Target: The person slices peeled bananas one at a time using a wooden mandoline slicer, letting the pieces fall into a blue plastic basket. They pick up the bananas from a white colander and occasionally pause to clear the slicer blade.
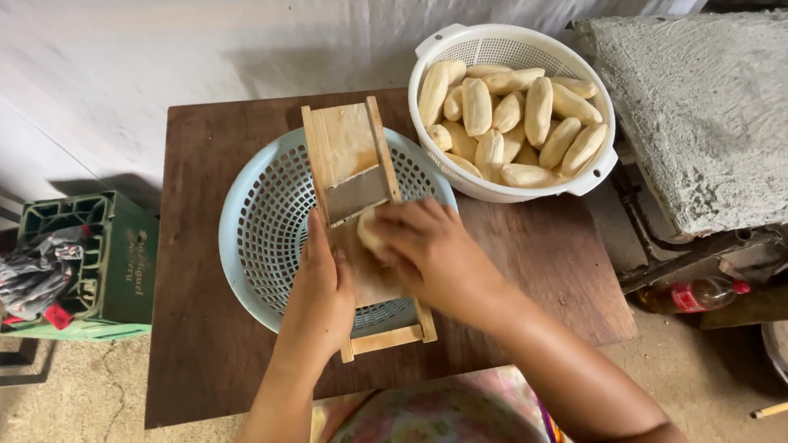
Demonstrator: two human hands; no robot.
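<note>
A wooden slicer board (344,146) with a metal blade lies across a pale blue perforated basket (263,227) on a brown wooden table (206,339). My left hand (318,298) grips the board's left edge near its lower end. My right hand (429,247) presses a pale peeled piece of fruit (370,233) against the board just below the blade. A white colander (507,44) at the table's far right corner holds several peeled pale fruits (508,119).
A green plastic crate (121,262) with a bundled cloth (37,268) stands left of the table. A rough concrete slab (732,110) sits to the right, with a plastic bottle (700,294) below it. A white wall runs behind.
</note>
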